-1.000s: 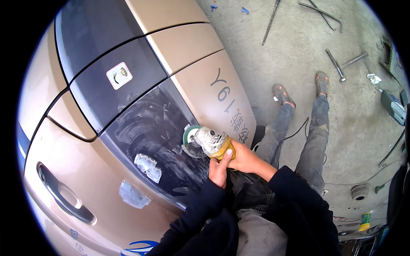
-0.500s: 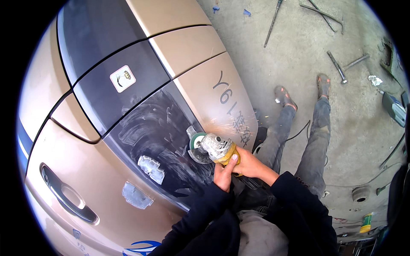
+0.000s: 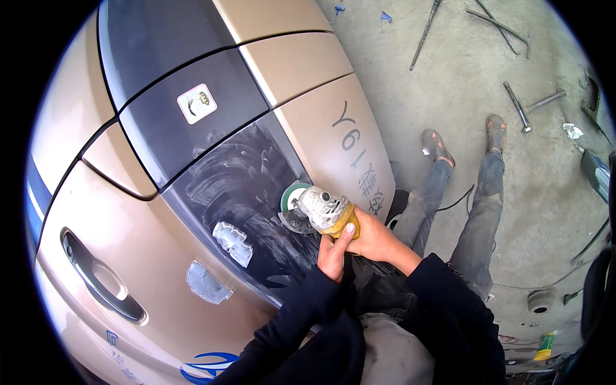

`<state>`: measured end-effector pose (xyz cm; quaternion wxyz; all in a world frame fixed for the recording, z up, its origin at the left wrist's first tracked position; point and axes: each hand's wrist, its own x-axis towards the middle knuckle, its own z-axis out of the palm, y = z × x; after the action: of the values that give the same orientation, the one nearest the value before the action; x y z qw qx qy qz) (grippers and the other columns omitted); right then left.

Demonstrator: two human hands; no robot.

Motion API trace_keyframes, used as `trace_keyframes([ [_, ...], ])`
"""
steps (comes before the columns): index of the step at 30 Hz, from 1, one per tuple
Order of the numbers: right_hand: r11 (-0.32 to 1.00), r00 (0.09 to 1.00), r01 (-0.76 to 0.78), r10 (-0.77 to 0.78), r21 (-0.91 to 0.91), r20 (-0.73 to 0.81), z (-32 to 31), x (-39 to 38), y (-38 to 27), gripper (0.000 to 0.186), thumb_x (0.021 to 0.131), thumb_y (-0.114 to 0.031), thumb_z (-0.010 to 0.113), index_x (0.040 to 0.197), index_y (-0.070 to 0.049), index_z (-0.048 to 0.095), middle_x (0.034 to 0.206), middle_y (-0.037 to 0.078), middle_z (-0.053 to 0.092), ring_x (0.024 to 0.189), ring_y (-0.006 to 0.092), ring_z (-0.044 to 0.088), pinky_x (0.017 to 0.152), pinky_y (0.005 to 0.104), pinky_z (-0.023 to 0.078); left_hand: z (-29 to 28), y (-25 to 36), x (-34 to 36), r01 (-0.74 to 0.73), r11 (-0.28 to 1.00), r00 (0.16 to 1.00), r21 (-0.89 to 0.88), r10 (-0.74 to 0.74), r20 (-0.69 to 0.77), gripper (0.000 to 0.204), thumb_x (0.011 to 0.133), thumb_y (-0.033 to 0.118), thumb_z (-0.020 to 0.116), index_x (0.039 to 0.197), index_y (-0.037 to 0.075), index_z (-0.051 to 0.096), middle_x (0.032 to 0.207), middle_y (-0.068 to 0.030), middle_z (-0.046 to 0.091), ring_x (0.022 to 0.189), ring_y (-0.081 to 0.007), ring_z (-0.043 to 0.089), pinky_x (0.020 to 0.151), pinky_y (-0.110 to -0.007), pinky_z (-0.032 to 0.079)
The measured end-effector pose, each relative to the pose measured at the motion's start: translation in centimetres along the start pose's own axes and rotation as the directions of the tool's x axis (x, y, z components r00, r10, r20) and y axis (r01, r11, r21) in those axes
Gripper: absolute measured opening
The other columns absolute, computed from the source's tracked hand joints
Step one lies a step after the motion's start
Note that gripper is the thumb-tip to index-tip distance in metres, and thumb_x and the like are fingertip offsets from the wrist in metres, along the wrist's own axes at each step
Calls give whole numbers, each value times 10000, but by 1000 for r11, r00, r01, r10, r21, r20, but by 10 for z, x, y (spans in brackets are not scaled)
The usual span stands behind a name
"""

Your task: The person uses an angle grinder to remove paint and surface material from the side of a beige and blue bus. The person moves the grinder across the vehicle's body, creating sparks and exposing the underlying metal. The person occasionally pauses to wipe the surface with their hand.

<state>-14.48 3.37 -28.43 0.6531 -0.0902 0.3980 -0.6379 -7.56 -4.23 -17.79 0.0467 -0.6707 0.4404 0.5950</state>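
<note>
Around me the floor (image 3: 410,102) is bare grey concrete, smudged and stained, lit by a pale, even light. Toward the far side I see small blue scraps (image 3: 385,17), a long metal rod (image 3: 425,35) and a pair of crossed bars (image 3: 502,27), with a shorter steel bar (image 3: 517,107) lying nearer. Off to the right sit a crumpled whitish scrap (image 3: 573,131), a dark broken-looking piece (image 3: 593,101) and a grey-teal object (image 3: 597,172) I can't quite identify. Lower down, a round metal part (image 3: 541,300) with a dark hole lies near a yellow-and-green container (image 3: 545,346).
</note>
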Motion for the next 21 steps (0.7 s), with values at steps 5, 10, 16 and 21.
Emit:
trace_keyframes([
  [5, 998, 998, 60, -60, -3, -10, 3, -14, 12, 689, 779, -224, 792, 1340, 30, 483, 1204, 274, 644, 1140, 448, 624, 936, 457, 510, 7, -13, -11, -15, 996, 999, 83, 19, -45, 541, 1036, 249, 620, 1444, -60, 443, 1392, -143, 571, 1282, -203, 541, 1109, -353, 391],
  [10, 997, 998, -64, 64, -40, 20, 1, -7, 2, 674, 795, -249, 788, 1342, 13, 492, 1193, 268, 659, 1128, 448, 632, 936, 458, 513, 2, -4, -1, -10, 999, 1000, 31, 11, -23, 561, 1014, 257, 665, 1419, -71, 456, 1372, -153, 577, 1259, -204, 553, 1108, -347, 395],
  [16, 998, 998, 54, -54, -12, -24, 5, -16, 10, 667, 791, -248, 790, 1330, 10, 493, 1162, 266, 668, 1104, 451, 638, 927, 454, 516, 6, -11, -14, 6, 1000, 996, 31, -3, -90, 574, 1003, 244, 683, 1422, -72, 449, 1388, -144, 566, 1269, -204, 543, 1109, -346, 390],
  [21, 992, 994, 94, -98, -81, -44, 3, -6, 6, 660, 798, -251, 780, 1334, 2, 490, 1119, 276, 676, 1067, 462, 648, 883, 470, 529, -1, -8, -4, -23, 1000, 999, 13, 24, -41, 563, 1006, 236, 676, 1419, -69, 447, 1397, -152, 552, 1286, -208, 526, 1117, -357, 380],
])
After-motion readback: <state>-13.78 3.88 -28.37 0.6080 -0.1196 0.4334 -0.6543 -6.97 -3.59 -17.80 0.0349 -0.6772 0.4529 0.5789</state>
